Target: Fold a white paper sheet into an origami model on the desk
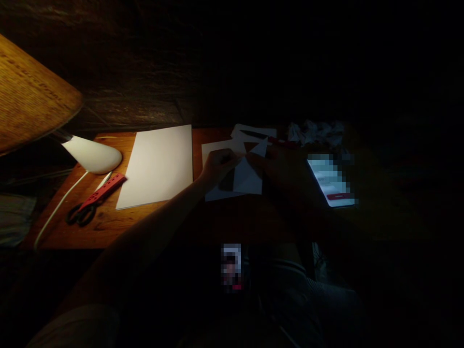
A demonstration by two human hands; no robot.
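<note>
Notably, light: 1 lamp (94,153) lit only the left part of the table (108,227); everything to the right of the lamp faded into dark.
Folded sheet (246,176): white, with 1 pointed flap turned up. It lay flat on the table well to the right of the lamp, beyond the stack of blank paper (157,164).
Left hand (217,166): came in from the lamp side, fingers drawn together on the sheet's upper left edge, pinching it as far as the glow showed.
Right hand (279,169): sat on the sheet's side away from the lamp, in deep shadow. It met the flap, but I could not tell whether it was spread or closed.
Scissors (94,198): red-handled, just below the lamp beside its white cord (58,208), well apart from both hands.
Phone (331,181): screen lit, farther from the lamp than the right hand and near it.
Crumpled paper (315,131): behind the phone, far from the lamp.
Risk 1: the edges away from the lamp were hard to see, so a crease pressed there could land crooked.
Risk 2: the sheet looked thin on bare wood; with only 1 hand pinning it, it could slide.
Risk 3: a sweep of the right forearm could knock the phone; the table edge there was not visible.
Risk 4: the left forearm passed close to the stack's near corner and could drag the top sheets.
</note>
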